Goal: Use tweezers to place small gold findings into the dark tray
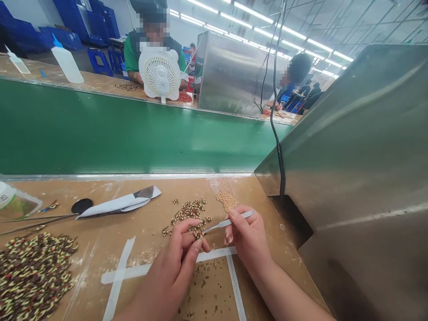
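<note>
In the head view, your left hand (175, 263) pinches a small patterned piece (198, 235), dark and pale yellow with a touch of red, between thumb and forefinger. Your right hand (249, 234) grips a pair of metal tweezers (220, 224), whose tips point left and reach that piece; you can't tell from here whether they are closed on it.

Just beyond your left fingertips lies a loose heap of similar pieces (189, 210). Just past your right hand sits a patch of tan beads (228, 200). Well to the left of your left hand is a much larger pile of dark-and-yellow pieces (33, 276), with a folded white wrap (117, 205) above it. White tape (115, 292) runs under and beside your hands. To your right hand's right stands a metal panel (364, 178); ahead of both hands stretches a green belt (133, 138).
</note>
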